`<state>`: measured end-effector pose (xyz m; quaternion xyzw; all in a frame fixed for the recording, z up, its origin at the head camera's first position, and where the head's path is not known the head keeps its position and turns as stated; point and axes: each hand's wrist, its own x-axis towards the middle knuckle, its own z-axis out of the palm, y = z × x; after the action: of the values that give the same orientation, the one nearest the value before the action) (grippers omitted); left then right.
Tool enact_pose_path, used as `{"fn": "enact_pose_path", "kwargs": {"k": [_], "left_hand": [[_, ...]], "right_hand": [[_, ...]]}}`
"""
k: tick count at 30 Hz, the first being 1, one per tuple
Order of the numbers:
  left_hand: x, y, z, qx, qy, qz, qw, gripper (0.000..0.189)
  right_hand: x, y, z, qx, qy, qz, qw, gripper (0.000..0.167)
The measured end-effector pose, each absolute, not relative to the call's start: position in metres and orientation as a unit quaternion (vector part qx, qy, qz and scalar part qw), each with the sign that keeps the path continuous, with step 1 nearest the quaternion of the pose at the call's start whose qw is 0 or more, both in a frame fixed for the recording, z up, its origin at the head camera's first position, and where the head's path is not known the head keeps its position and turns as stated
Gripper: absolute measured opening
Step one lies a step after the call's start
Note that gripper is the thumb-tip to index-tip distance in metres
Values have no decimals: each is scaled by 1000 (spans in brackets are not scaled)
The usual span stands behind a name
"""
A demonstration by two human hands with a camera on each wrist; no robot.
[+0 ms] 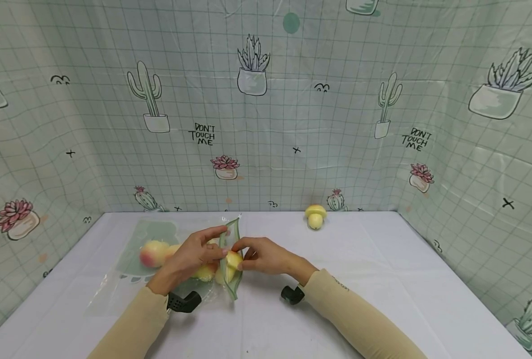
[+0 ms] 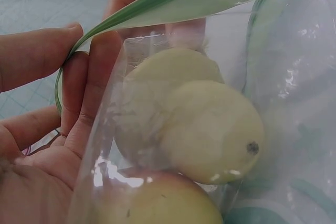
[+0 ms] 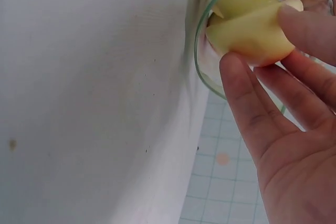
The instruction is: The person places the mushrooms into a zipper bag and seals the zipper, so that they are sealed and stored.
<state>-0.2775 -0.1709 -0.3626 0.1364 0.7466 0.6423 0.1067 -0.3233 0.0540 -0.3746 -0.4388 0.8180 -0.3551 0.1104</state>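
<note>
A clear zip bag (image 1: pixel 133 267) with a green-edged mouth (image 2: pixel 173 1) lies flat on the left half of the table, its mouth raised and gaping. My left hand (image 1: pixel 187 257) pinches the mouth's edge between thumb and fingers. With my right hand (image 1: pixel 266 255) I hold a yellow mushroom (image 3: pixel 252 35) at the opening, thumb on one side and fingers on the other; its cap and rounded stem show through the plastic in the left wrist view. Inside the bag are a red-and-yellow peach (image 1: pixel 152 254) and several other yellowish pieces, partly hidden by my left hand.
Another yellow mushroom (image 1: pixel 315 217) stands near the table's back edge, right of centre. A white cloth covers the table (image 1: pixel 360 279). Behind and on both sides hangs a checked curtain (image 1: pixel 270 119) printed with cacti.
</note>
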Motion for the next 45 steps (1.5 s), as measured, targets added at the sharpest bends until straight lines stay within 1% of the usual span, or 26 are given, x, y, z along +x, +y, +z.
{"fn": "enact_pose_path", "kwargs": {"k": [6,17,21,27,45], "left_hand": [[-278,-171,-363,149,749,637,102,69],[-278,-172,-364,167,741,641,113,69],[-279,-171,-365,164,742,641,111,69],[-279,-171,-365,156,737,647,113,68],[-279,-171,-364,148,731,657,111,68]], "right_hand": [[-322,52,-377,-441,815,-357,117,32],[-317,46,-380,-443,817,-350,113,22],[-318,45,-381,-440,821,-350,101,17],[-318,44,-381,-437,826,-348,81,14],[-315,38,-384,-435,827,-350,62,9]]}}
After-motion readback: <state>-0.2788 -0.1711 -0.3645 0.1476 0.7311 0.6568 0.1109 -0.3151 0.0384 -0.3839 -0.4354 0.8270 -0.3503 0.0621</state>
